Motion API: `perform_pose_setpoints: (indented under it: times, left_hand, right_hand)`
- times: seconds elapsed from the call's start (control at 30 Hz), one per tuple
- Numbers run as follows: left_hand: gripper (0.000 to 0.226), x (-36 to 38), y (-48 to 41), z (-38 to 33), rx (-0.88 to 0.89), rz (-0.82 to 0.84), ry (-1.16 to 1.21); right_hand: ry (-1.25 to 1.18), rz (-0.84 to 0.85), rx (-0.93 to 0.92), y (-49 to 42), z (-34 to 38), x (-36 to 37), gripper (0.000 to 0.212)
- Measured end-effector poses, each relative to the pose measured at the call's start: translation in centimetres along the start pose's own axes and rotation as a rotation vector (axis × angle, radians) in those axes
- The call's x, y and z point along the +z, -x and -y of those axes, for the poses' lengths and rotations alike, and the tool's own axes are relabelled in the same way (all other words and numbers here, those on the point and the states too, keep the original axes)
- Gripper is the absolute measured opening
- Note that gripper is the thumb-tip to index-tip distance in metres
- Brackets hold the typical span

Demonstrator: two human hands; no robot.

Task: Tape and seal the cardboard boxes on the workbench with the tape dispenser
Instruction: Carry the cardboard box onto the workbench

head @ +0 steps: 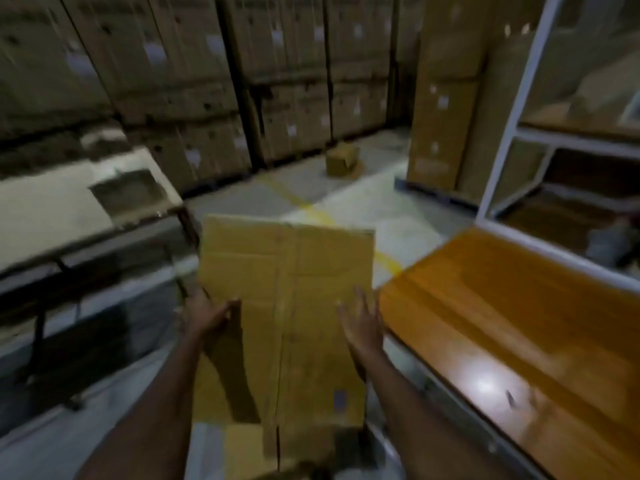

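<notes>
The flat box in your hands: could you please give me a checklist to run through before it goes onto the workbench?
1. Left hand grips the box by its left edge: ok.
2. Right hand grips too: not ok, its fingers are straight at the right edge.
3. Box opened into shape: not ok, it is folded flat.
4. Workbench has bare wood beside the box: ok.
5. Tape dispenser within reach: cannot tell, none is in view.
</notes>
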State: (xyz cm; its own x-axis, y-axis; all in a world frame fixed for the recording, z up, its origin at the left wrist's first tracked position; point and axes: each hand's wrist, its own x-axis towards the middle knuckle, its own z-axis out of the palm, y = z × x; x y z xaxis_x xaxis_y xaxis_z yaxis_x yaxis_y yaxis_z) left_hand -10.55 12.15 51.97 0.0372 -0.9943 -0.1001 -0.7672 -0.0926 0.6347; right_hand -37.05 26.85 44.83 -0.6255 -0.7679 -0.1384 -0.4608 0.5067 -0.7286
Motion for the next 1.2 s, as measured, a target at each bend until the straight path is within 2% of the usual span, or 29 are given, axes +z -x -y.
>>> perform_pose_setpoints:
  times: [0.1, 0.23, 0.33, 0.5, 0.67, 0.87, 1.1, 1.2]
  left_hand:
    - [0.123, 3.6, 0.0, 4.0, -0.076, -0.012, -0.002]
    - [0.11, 4.1, 0.8, 3.6, 0.035, -0.082, -0.08]
    - [0.092, 3.2, 0.9, 0.7, 0.08, -0.12, -0.196]
    - [0.073, -1.1, 0.3, -6.2, 0.319, -0.274, -0.344]
    - [0.077, -3.4, 2.4, -13.5, 0.419, -0.301, -0.415]
    - [0.079, -0.7, 7.9, -21.0, 0.461, -0.186, -0.348]
    - [0.082, 9.7, 17.7, -25.8, 0.564, 0.057, -0.31]
    - [0.086, 14.5, 21.0, -26.2, 0.585, 0.206, -0.319]
  right_hand:
    - [-0.043, -0.112, 0.006, 0.3, 0.4, 1.7, 0.076]
    - [-0.013, -0.183, 0.033, -1.0, 1.8, 2.2, 0.079]
    - [-0.006, -0.262, 0.056, -1.9, 2.8, 2.4, 0.079]
    - [0.088, -0.374, 0.017, -2.6, 5.3, 0.5, 0.065]
    - [-0.009, -0.465, 0.022, -3.1, 7.1, -6.3, 0.058]
    - [0.07, -0.579, 0.041, -1.6, 5.3, -18.0, 0.054]
    - [0.223, -0.602, 0.221, 2.1, -6.4, -28.3, 0.053]
    - [0.294, -0.546, 0.302, 4.0, -11.2, -31.3, 0.052]
